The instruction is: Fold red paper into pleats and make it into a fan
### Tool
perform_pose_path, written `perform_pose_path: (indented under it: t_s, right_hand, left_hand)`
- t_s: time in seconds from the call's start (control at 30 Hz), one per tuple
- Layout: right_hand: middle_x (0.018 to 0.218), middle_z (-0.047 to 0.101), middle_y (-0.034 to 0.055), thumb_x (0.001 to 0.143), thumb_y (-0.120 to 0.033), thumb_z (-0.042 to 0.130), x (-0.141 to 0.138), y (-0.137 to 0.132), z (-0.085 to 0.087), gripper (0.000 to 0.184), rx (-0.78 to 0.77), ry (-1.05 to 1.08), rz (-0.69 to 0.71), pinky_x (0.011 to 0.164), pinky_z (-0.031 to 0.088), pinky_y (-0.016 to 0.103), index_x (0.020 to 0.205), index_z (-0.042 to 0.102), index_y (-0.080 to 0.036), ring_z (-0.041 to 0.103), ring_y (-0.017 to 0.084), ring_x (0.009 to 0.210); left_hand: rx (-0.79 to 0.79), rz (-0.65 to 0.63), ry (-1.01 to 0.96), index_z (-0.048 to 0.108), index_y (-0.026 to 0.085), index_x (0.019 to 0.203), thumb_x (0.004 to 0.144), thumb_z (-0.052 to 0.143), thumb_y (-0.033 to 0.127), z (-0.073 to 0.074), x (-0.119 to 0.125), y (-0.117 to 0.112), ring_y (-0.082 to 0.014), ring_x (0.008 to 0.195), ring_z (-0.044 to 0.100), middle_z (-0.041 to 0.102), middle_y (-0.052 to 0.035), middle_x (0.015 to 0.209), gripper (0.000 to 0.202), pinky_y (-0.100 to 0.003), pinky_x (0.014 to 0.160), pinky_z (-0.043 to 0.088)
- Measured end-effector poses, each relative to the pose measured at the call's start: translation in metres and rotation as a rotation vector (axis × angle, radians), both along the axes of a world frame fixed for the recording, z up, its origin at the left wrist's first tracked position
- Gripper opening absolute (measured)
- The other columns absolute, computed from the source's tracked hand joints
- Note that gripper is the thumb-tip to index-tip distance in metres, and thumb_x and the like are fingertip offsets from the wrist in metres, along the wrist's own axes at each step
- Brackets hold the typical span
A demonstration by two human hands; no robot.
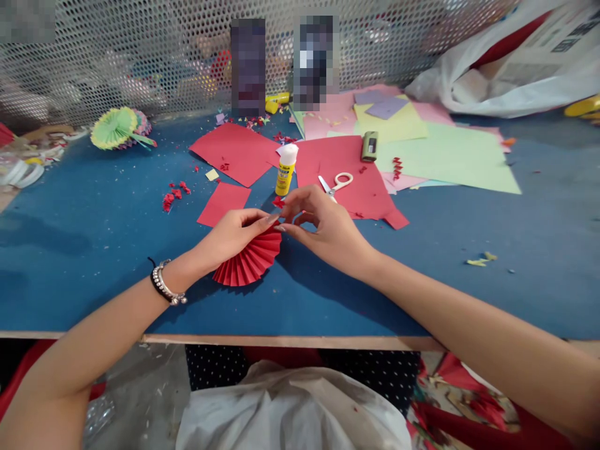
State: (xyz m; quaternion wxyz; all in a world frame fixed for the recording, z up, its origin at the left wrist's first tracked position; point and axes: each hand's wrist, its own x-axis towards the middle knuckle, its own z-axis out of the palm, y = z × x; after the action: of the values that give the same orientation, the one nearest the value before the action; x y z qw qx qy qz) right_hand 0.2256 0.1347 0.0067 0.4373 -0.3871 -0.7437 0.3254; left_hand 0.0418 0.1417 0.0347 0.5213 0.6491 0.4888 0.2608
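Observation:
A red pleated paper fan (pixel 248 259) is spread out over the table's near half. My left hand (pixel 229 234) grips it from above, thumb along its upper edge. At the fan's upper right corner, my right hand (pixel 323 228) pinches the folded paper, its fingertips meeting those of my left hand. Just beyond the fingers stands a yellow glue stick (pixel 284 178) with its white cap on top. White-handled scissors (pixel 343 181) lie partly hidden behind my right hand, on a red paper sheet (pixel 328 156). A small red scrap (pixel 279 202) shows near my fingertips.
Another red sheet (pixel 234 153) and a smaller red piece (pixel 225 203) lie left of the glue. A green sharpener-like object (pixel 370 145) rests near green paper (pixel 450 156). A green-yellow paper rosette (pixel 115 129) sits far left. Perforated metal (pixel 164 62) and a white bag (pixel 450 81) bound the back.

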Motion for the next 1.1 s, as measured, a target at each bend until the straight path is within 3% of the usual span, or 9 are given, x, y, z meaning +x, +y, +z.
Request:
perform_pose_path:
  t_s: [0.6,0.83,1.1]
  right_hand:
    - [0.087,0.061,0.0042,0.082,-0.029,0.058,-0.002,0.003,0.001,0.023,0.061,-0.068,-0.029,0.064,0.051,0.032,0.102,0.047,-0.022,0.060,0.017,0.075]
    - [0.090,0.062,0.0047,0.082,-0.026,0.056,0.001,0.004,0.002,0.023,0.099,-0.113,-0.041,0.066,0.050,0.033,0.103,0.048,-0.022,0.059,0.017,0.076]
    - [0.107,0.051,0.0097,0.076,-0.011,0.049,0.008,0.003,0.007,0.027,0.227,-0.257,-0.032,0.072,0.050,0.037,0.100,0.051,-0.022,0.054,0.023,0.094]
  left_hand:
    - [0.029,-0.038,0.013,0.068,0.014,0.094,0.083,0.056,0.047,-0.002,-0.006,0.002,-0.0200,0.094,0.062,0.070,-0.0076,0.096,0.037,-0.034,0.089,0.045]
    - [0.005,-0.122,0.004,0.067,0.017,0.107,0.081,0.063,0.034,-0.001,-0.010,0.005,-0.0201,0.100,0.062,0.070,-0.0070,0.107,0.032,-0.036,0.093,0.046]
    - [0.035,-0.123,-0.053,0.066,0.014,0.105,0.085,0.056,0.035,-0.005,-0.014,0.011,-0.0193,0.096,0.065,0.070,-0.0093,0.105,0.030,-0.035,0.090,0.047]
